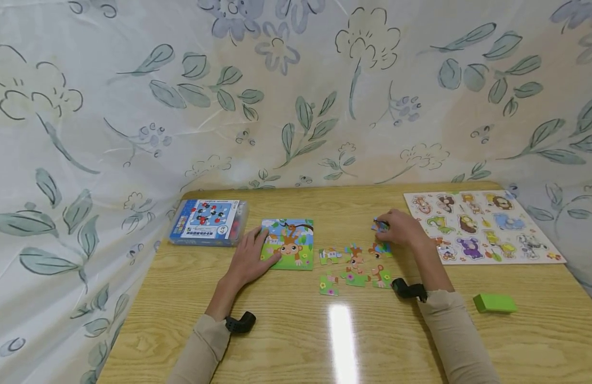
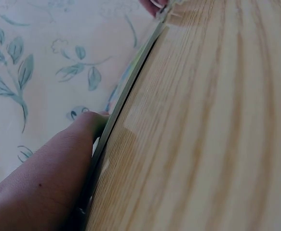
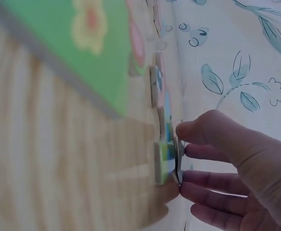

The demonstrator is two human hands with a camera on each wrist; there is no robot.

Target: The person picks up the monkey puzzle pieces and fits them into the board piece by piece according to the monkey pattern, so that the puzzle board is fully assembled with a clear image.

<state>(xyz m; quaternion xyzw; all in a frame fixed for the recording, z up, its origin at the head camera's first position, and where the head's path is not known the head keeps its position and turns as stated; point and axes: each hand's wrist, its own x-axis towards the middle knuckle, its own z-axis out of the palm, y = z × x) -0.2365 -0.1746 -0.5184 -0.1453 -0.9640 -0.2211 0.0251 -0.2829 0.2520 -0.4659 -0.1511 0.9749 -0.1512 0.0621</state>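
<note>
My left hand (image 1: 249, 257) rests at the left side of a square monkey picture (image 1: 290, 248), its thumb lying over the lower part. In the left wrist view the hand (image 2: 89, 122) is seen low along the table edge, fingers mostly hidden. My right hand (image 1: 399, 228) pinches a blue jigsaw piece (image 1: 380, 224) at the far right of a loose group of pieces. Thumb and fingers of the right hand (image 3: 227, 168) meet at the thin piece in the right wrist view. Nearer me lie several pieces, among them a monkey-face piece (image 1: 354, 255) and a green flower piece (image 1: 329, 285).
A blue boxed set (image 1: 208, 221) stands at the back left. On the right lies a white board (image 1: 541, 255) with animal pictures. A green block (image 1: 495, 303) sits nearer the front right. Behind the wooden table (image 1: 286, 330) hangs a floral cloth (image 1: 296, 80).
</note>
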